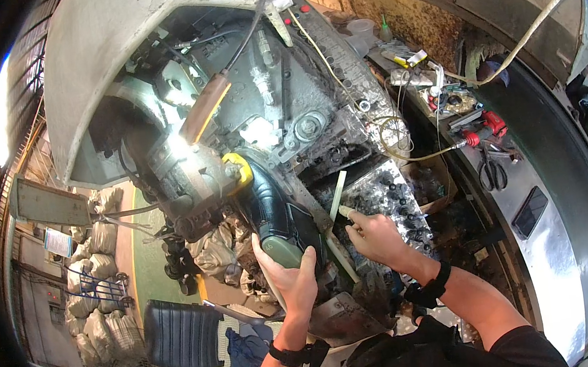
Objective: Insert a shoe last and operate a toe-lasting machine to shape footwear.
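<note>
A black leather shoe (267,204) sits at a dark machine, its toe end under a yellow-edged part (239,173). The end nearest me shows a green, rounded face (282,252). My left hand (292,277) is closed around this green end, thumb on the right side and fingers on the left. To the right, my right hand (378,237) has its fingers curled, with a pale tip at the index finger beside a pale upright strip (338,194). Whether that tip is a finger covering or a held piece, I cannot tell.
The machine's large pale hood (83,84) arches at the upper left, with a lit lamp (207,110) inside. On the right-hand bench lie a phone (530,212), black-handled scissors (492,173) and a red tool (487,127). A black chair (183,333) stands lower left.
</note>
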A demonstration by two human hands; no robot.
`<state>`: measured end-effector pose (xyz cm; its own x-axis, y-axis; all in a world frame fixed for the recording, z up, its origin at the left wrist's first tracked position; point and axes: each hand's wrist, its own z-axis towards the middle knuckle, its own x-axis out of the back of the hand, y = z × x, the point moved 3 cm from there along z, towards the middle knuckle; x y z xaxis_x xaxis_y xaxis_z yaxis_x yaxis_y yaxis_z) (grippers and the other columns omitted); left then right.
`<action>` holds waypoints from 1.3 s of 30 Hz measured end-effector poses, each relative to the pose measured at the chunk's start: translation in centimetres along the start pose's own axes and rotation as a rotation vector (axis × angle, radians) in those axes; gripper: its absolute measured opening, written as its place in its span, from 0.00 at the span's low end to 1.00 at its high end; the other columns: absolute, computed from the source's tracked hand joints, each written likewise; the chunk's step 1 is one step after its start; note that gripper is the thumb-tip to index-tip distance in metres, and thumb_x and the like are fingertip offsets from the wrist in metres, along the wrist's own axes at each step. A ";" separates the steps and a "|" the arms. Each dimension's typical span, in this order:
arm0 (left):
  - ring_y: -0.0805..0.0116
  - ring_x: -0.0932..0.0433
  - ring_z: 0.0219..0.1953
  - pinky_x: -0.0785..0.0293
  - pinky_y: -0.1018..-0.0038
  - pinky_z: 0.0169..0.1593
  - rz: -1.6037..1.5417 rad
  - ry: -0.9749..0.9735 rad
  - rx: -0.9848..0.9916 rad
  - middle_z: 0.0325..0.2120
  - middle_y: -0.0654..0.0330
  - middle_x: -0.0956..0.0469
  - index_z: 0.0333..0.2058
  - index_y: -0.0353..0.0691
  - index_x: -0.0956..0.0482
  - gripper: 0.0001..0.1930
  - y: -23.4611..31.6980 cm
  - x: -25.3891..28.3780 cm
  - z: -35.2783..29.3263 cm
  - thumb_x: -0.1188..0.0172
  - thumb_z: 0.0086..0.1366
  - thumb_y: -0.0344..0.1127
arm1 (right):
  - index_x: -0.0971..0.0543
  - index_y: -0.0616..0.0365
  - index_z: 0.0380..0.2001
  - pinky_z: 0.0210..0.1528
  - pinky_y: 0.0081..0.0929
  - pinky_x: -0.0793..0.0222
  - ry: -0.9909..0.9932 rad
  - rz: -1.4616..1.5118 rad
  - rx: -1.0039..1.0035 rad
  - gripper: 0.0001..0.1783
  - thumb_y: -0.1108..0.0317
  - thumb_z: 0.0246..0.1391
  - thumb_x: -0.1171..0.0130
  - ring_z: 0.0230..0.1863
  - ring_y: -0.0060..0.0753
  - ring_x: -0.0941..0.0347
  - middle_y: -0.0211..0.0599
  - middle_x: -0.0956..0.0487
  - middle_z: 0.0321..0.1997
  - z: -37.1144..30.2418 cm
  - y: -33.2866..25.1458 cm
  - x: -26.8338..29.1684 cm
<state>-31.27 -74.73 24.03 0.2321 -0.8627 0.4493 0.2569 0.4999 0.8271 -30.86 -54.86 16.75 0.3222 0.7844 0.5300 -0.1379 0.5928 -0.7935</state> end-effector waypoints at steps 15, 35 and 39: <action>0.57 0.38 0.63 0.44 0.65 0.68 -0.012 0.020 -0.010 0.63 0.47 0.40 0.72 0.34 0.54 0.52 0.5 -0.1 -0.1 0.30 0.54 0.26 | 0.20 0.58 0.40 0.30 0.47 0.23 0.012 0.015 0.009 0.10 0.67 0.57 0.38 0.27 0.57 0.20 0.49 0.18 0.25 -0.1 0.1 0.1; 0.58 0.34 0.62 0.40 0.66 0.67 -0.201 0.017 -0.042 0.62 0.48 0.37 0.72 0.33 0.54 0.50 0.8 -0.3 0.0 0.30 0.56 0.25 | 0.19 0.57 0.45 0.32 0.50 0.24 0.049 -0.078 -0.027 0.12 0.65 0.61 0.42 0.27 0.60 0.21 0.53 0.19 0.24 0.0 -0.2 0.2; 0.66 0.31 0.59 0.37 0.69 0.65 -0.460 0.029 0.005 0.58 0.55 0.30 0.71 0.34 0.47 0.40 -1.7 0.4 0.3 0.35 0.64 0.25 | 0.19 0.55 0.52 0.27 0.37 0.25 0.066 -0.043 -0.031 0.16 0.67 0.62 0.41 0.22 0.47 0.20 0.50 0.19 0.23 -0.3 -0.5 0.8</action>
<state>-31.93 -76.00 22.92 0.1214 -0.9923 0.0251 0.3352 0.0648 0.9399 -30.27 -54.60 17.51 0.3880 0.7438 0.5443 -0.0933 0.6192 -0.7797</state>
